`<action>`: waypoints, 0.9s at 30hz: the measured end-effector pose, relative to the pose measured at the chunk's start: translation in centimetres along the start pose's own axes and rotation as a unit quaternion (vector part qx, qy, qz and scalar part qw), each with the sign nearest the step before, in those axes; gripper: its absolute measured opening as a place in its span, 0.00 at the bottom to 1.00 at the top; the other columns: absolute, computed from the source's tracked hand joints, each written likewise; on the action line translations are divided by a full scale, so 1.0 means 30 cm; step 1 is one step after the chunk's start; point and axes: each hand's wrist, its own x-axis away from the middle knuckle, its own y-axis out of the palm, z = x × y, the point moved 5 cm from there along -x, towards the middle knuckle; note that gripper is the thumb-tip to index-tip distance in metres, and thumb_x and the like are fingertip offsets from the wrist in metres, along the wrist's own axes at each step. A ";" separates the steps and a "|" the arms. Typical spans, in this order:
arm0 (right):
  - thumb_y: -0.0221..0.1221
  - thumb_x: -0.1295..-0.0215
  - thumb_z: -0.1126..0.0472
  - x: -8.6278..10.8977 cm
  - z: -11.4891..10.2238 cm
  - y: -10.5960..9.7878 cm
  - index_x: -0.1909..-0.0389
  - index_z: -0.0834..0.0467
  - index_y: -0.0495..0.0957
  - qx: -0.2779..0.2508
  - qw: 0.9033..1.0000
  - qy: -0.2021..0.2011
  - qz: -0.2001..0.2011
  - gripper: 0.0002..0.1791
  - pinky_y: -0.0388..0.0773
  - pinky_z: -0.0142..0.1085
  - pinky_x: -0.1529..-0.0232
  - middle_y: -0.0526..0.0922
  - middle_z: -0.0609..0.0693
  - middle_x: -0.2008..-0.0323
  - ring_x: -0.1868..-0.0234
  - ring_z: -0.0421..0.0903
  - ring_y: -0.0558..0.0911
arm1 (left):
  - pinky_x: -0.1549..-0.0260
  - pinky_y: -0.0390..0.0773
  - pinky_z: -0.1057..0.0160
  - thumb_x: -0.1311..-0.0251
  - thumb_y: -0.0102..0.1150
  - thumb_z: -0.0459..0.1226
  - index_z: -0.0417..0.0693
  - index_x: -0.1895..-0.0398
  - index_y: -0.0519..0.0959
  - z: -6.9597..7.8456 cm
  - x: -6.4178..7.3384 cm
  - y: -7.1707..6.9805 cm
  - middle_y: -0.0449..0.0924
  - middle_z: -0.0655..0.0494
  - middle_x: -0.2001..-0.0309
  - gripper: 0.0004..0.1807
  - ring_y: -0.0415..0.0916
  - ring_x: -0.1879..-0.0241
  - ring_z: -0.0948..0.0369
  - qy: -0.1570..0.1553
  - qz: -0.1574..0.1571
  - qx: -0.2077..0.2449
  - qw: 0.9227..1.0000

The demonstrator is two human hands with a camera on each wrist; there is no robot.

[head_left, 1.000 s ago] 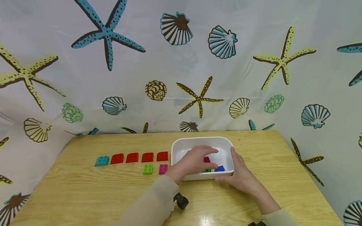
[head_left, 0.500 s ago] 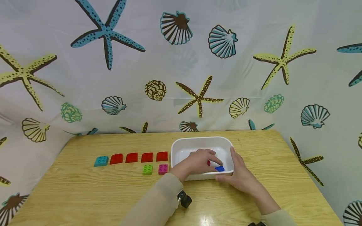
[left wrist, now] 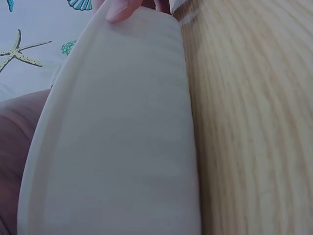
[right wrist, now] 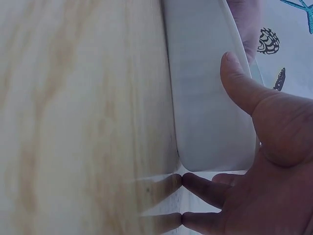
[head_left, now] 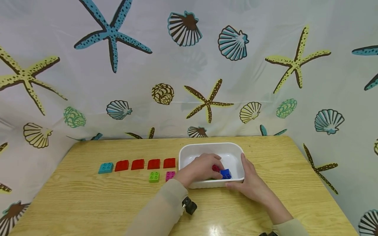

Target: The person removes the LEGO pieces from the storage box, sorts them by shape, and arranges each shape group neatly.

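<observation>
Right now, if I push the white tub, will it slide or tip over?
Probably slide: the white tub looks wide and low on the table. It's likely stiff, as its smooth walls stand without sagging. With the right hand holding its corner, it might not move freely.

Two hands [head_left: 203,167] [head_left: 251,182], one tub [head_left: 206,185]. Outside it, four red bricks [head_left: 137,164], one teal brick [head_left: 105,167], one lime brick [head_left: 154,177], one pink brick [head_left: 170,175]; inside, one blue brick [head_left: 226,174], one crimson brick [head_left: 216,168] show.
</observation>
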 end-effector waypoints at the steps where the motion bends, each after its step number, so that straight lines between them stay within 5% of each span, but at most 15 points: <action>1: 0.78 0.35 0.38 0.000 -0.001 0.000 0.10 0.60 0.30 0.001 1.000 0.001 0.001 0.76 0.65 0.71 0.25 0.43 0.71 0.13 0.21 0.76 0.64 | 0.25 0.71 0.43 0.30 0.77 0.43 0.55 0.47 0.94 0.007 0.009 -0.013 0.80 0.51 0.28 0.11 0.73 0.27 0.47 -0.005 0.000 -0.001 1.000; 11: 0.78 0.34 0.40 0.002 -0.005 -0.003 0.10 0.61 0.30 -0.008 1.000 -0.004 0.000 0.75 0.60 0.69 0.21 0.42 0.72 0.13 0.18 0.75 0.59 | 0.30 0.77 0.54 0.27 0.74 0.38 0.47 0.45 0.92 -0.024 -0.002 -0.039 0.87 0.52 0.40 0.11 0.80 0.40 0.54 -0.056 0.047 -0.016 0.997; 19: 0.77 0.33 0.40 -0.002 -0.003 -0.001 0.10 0.62 0.30 -0.007 1.000 -0.006 -0.001 0.74 0.59 0.68 0.21 0.42 0.73 0.13 0.18 0.75 0.58 | 0.40 0.81 0.57 0.27 0.74 0.39 0.45 0.48 0.92 -0.041 -0.006 -0.038 0.88 0.55 0.52 0.10 0.78 0.53 0.58 -0.047 0.066 -0.018 0.997; 27: 0.77 0.33 0.39 -0.001 -0.003 -0.001 0.10 0.61 0.30 -0.002 1.000 -0.002 -0.003 0.74 0.61 0.69 0.22 0.42 0.72 0.13 0.19 0.76 0.60 | 0.29 0.76 0.51 0.26 0.71 0.44 0.47 0.49 0.94 -0.043 -0.008 -0.025 0.87 0.50 0.38 0.13 0.79 0.36 0.52 -0.035 0.053 -0.023 0.998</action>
